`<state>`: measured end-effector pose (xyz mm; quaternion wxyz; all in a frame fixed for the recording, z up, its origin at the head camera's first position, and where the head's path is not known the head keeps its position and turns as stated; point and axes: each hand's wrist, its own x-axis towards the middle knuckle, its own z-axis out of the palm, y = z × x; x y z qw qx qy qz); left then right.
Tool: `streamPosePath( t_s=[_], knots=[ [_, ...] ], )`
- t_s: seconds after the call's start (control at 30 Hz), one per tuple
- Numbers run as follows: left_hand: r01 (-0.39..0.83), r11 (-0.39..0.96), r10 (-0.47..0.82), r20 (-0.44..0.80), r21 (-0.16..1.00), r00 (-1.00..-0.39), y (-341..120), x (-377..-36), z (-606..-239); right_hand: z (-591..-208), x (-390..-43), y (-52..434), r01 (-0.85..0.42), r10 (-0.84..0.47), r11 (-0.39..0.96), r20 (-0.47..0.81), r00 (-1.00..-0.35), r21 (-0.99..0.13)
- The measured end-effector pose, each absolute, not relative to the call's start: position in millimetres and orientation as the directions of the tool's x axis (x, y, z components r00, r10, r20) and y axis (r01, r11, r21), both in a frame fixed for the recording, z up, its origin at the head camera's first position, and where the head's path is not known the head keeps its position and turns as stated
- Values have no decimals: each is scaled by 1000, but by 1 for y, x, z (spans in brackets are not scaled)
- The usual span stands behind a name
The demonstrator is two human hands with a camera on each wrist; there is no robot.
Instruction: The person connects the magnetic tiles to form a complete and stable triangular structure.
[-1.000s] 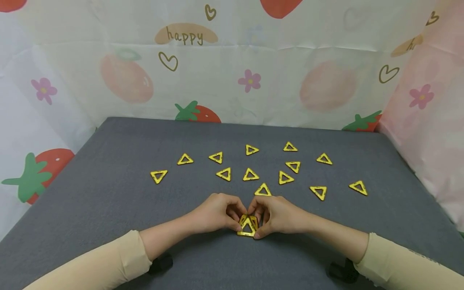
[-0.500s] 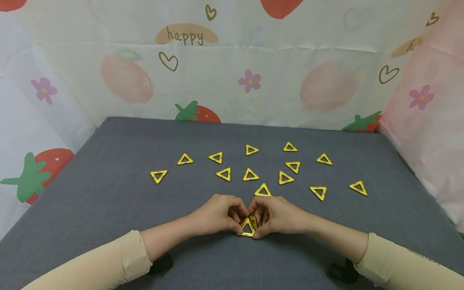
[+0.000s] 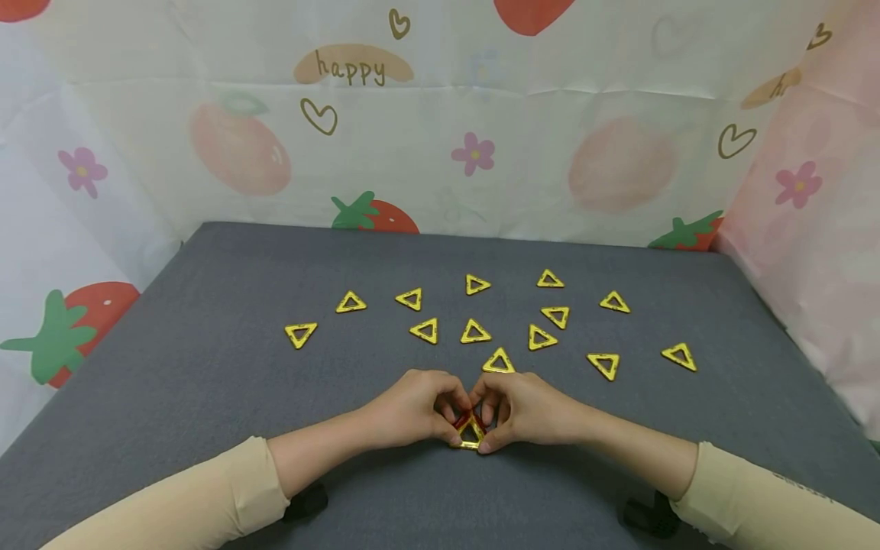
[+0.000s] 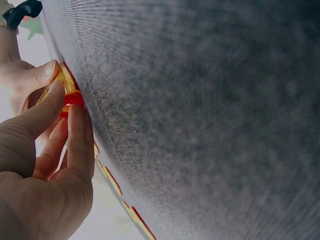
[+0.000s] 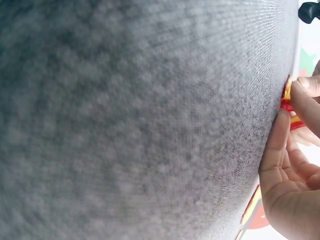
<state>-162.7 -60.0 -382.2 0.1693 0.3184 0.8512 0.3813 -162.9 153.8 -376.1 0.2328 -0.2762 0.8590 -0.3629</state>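
1. Pinching one yellow triangle piece (image 3: 470,432) from both sides: left hand (image 3: 412,406) and right hand (image 3: 525,409), fingers curled on it.
2. Piece sits near the grey bench's (image 3: 206,367) front edge.
3. Loose triangles (image 3: 475,331) lie beyond.

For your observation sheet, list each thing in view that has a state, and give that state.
Left hand: pinches the triangle stack.
Right hand: pinches the triangle stack too.
Triangle stack: held on the grey mat.
Loose yellow triangles: flat, scattered, untouched.
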Motion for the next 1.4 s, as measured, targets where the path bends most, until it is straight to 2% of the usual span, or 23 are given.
streamPosePath(
  t_s=[0.9,1.4],
  knots=[
    [347,504,674,-109,791,-731,-63,-164,-378,-377,-164,155,-296,-661,566,-209,-720,-769],
    [374,480,664,-49,794,-746,-75,-172,-369,-377,-164,154,-285,-661,571,-226,-716,-770]
  ],
)
